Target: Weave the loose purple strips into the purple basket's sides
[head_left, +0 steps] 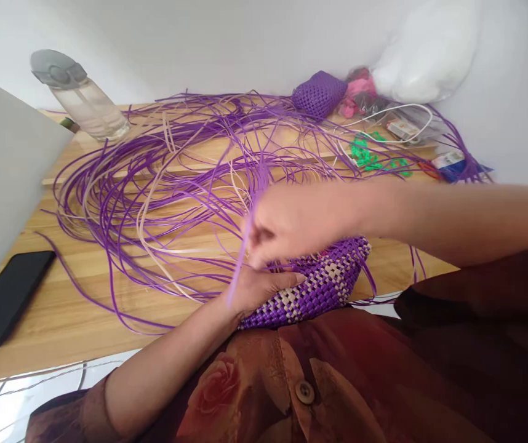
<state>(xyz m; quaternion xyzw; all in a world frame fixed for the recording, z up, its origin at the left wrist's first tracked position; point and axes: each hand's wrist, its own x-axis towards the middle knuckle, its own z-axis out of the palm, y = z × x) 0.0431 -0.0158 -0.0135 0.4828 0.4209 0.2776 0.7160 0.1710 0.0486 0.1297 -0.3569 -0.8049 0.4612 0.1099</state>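
Observation:
A half-woven basket (320, 289) of purple and cream plastic strips rests against my body at the table's front edge. My left hand (261, 288) grips its left side, thumb laid along the upper face and the other fingers mostly hidden. Just above and partly in front of it, my right hand (287, 221) is closed in a fist, slightly blurred. A purple plastic strip (240, 261) runs through its fingers and hangs down across my left wrist. Loose purple and cream strips (107, 209) fan out from the weave in a wide loop over the tabletop.
On the wooden table (79, 295) lie a black phone (10, 298) and a water bottle (84, 101). A small purple woven piece (319, 95), green strips (366, 152), a white cable (423, 109) and a white bag (425, 49) are at the back right.

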